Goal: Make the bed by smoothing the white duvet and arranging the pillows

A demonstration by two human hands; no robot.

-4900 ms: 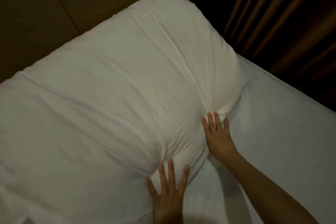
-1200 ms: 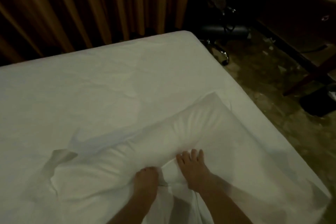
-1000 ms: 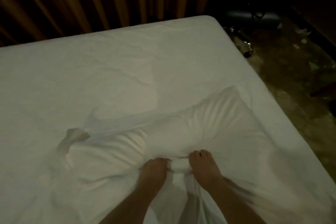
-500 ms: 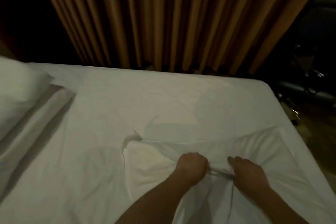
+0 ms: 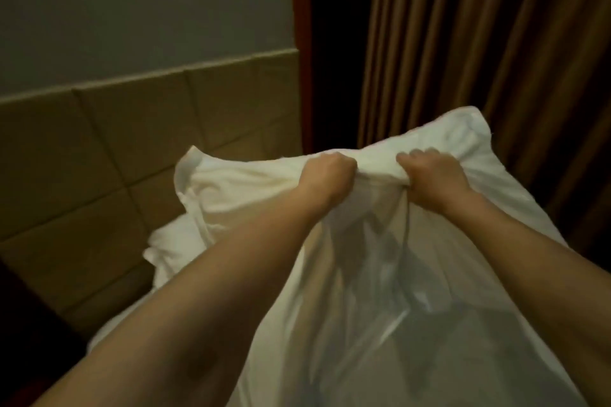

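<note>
At nine o'clock stands the padded headboard (image 5: 109, 155), with a second white pillow (image 5: 172, 251) lying low against it. The left hand (image 5: 325, 177) has its grip bunched tight on the top edge of the lifted pillow (image 5: 380, 291); just beside it, at one o'clock, the right hand (image 5: 433, 177) pinches the same edge. The pillow hangs from both fists, its gripped long edge running nine to three, upper corner poking toward the brown curtain (image 5: 496, 43) at two o'clock.
</note>
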